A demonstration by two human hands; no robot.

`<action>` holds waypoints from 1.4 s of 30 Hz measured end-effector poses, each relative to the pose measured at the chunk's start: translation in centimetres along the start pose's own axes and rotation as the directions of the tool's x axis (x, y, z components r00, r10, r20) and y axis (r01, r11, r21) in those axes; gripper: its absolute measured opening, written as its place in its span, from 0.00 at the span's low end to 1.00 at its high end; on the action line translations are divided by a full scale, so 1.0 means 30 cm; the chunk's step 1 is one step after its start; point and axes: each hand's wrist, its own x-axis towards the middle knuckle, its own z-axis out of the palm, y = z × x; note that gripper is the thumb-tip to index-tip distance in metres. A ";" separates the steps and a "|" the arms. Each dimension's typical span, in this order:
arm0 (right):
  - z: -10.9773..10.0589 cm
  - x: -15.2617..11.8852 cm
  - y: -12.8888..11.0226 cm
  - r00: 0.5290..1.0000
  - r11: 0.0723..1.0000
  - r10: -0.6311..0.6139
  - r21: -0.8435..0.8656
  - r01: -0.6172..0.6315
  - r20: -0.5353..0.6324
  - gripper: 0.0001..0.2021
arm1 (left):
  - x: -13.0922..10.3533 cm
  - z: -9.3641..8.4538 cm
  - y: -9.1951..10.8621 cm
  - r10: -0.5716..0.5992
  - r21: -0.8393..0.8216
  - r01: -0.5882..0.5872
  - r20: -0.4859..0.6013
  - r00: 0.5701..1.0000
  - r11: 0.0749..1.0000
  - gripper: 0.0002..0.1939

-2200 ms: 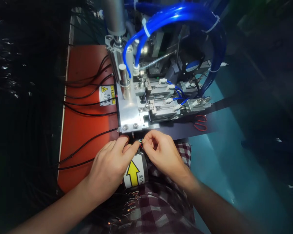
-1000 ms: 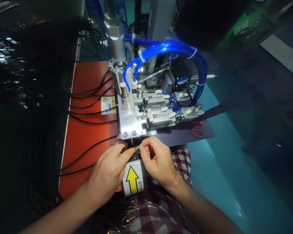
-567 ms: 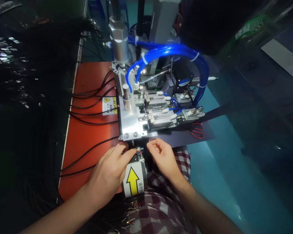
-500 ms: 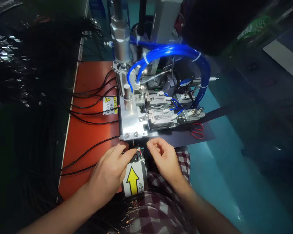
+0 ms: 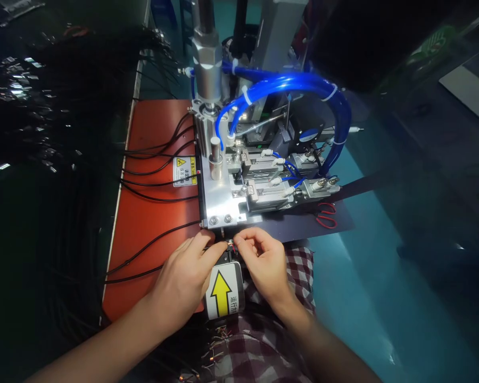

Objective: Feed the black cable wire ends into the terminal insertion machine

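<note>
Machine (image 5: 220,199): silver, looped with blue tubes (image 5: 287,82)
Orange board (image 5: 151,213): left of it, crossed by black cables (image 5: 167,200)
Left hand (image 5: 183,274): thumb and fingers closed on fine wires (image 5: 230,243)
Right hand (image 5: 265,263): fingertips pinching the same wires
Arrow sticker (image 5: 222,290): just below the fingertips
Fine wires: between both hands' fingertips, near the machine's front edge

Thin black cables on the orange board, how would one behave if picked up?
The thin black cables would probably bend easily, given their curves across the flat orange board. Being slender, they're likely light. Lifting one may tug, since they run up to the silver metal machine.
</note>
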 end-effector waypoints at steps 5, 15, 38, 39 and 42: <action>-0.012 0.018 0.002 0.984 0.970 0.149 0.178 -0.165 0.101 0.08 | 0.002 0.001 0.002 0.001 0.009 -0.001 -0.001 1.000 1.000 0.14; -0.028 -0.020 -0.005 0.937 0.903 0.303 0.262 -0.341 0.174 0.10 | -0.002 0.004 0.002 -0.019 -0.001 0.019 0.014 1.000 1.000 0.14; -0.035 0.003 -0.022 0.977 0.985 0.129 0.090 -0.146 0.169 0.08 | 0.001 0.001 0.001 -0.004 0.011 0.004 0.004 1.000 1.000 0.14; -0.033 0.010 -0.011 0.954 0.952 0.195 0.190 -0.240 0.227 0.09 | 0.003 0.001 0.001 -0.007 0.011 0.007 0.006 1.000 1.000 0.14; -0.033 0.025 0.021 0.915 0.881 0.247 0.321 -0.349 0.318 0.10 | 0.007 0.001 0.002 -0.018 0.006 0.018 0.010 1.000 1.000 0.14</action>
